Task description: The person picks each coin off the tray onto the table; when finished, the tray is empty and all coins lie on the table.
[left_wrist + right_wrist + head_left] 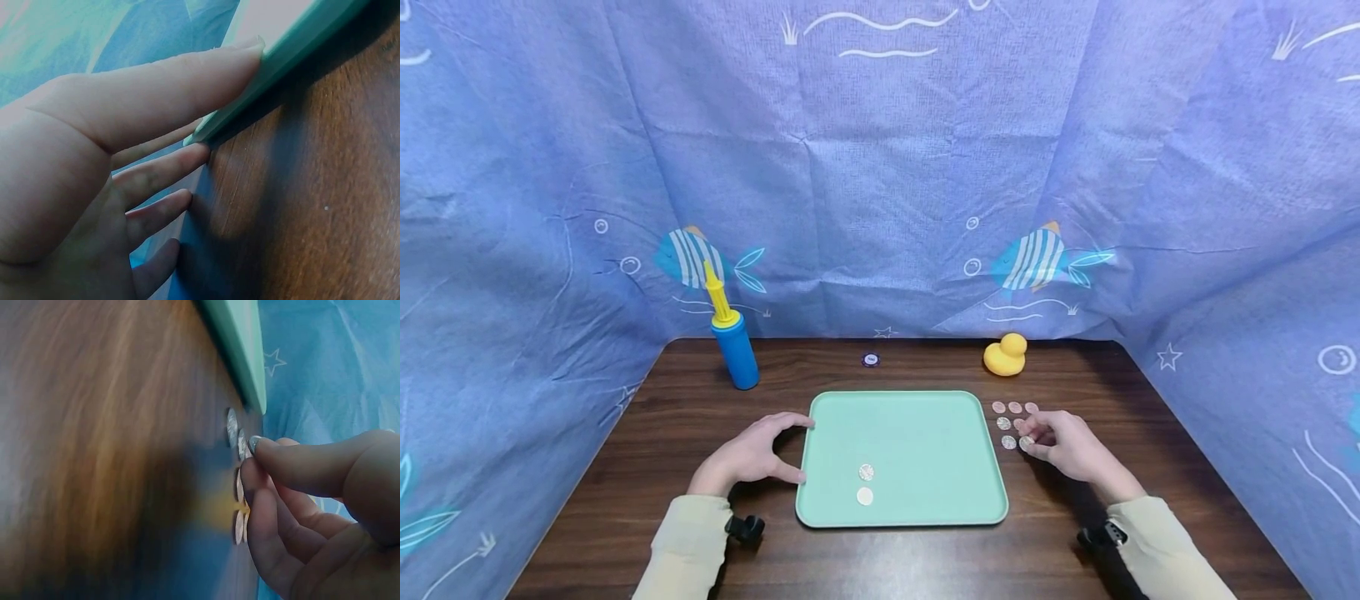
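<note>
My left hand (752, 450) is at the left side of the green tray (917, 417), thumb and fingers spread along its edge. In the left wrist view, the thumb (187, 78) overlaps the rim and the fingers stretch out below it. Two silver coins (866, 472) lie on the tray, one nearer me than the other. Right of the tray, my right hand (1063, 446) pinches a silver coin (1027, 444) between thumb and fingertips, low over the table. Several more coins (1003, 423), silver and copper-coloured, lie in rows beside and behind the fingertips, partly covered by the hand.
A blue hand pump (737, 354) with a yellow top stands at the back left. A small dark round chip (870, 360) lies behind the tray. The yellow rubber duck (1004, 356) sits at the back right. Blue fish-patterned cloth (880, 167) hangs around the wooden table (910, 562).
</note>
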`<state>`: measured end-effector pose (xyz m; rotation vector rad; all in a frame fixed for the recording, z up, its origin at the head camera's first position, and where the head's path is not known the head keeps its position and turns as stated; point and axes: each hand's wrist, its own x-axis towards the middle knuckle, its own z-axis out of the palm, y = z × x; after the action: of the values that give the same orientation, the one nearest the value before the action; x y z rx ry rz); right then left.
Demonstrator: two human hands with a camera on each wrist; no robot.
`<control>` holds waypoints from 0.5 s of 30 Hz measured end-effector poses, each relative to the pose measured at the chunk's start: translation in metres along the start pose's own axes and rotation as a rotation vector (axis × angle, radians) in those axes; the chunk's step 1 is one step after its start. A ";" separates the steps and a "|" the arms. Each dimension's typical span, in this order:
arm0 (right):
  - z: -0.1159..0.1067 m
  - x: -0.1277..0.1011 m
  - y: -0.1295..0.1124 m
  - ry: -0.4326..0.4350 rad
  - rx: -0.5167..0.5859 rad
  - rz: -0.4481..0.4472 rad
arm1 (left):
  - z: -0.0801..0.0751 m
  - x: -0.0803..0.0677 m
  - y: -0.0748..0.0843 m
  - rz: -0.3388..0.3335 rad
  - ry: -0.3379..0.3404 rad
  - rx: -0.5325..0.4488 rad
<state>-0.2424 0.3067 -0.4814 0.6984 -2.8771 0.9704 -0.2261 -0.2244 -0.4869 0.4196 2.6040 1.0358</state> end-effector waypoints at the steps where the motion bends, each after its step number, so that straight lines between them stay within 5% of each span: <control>1: 0.000 -0.001 0.001 -0.002 -0.009 0.013 | 0.000 0.000 0.000 0.000 0.000 -0.002; 15: 0.004 -0.004 0.008 -0.013 -0.099 0.093 | 0.000 0.000 -0.001 0.009 -0.002 -0.001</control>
<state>-0.2424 0.3120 -0.4898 0.5701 -2.9691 0.8283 -0.2260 -0.2252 -0.4876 0.4327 2.6019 1.0390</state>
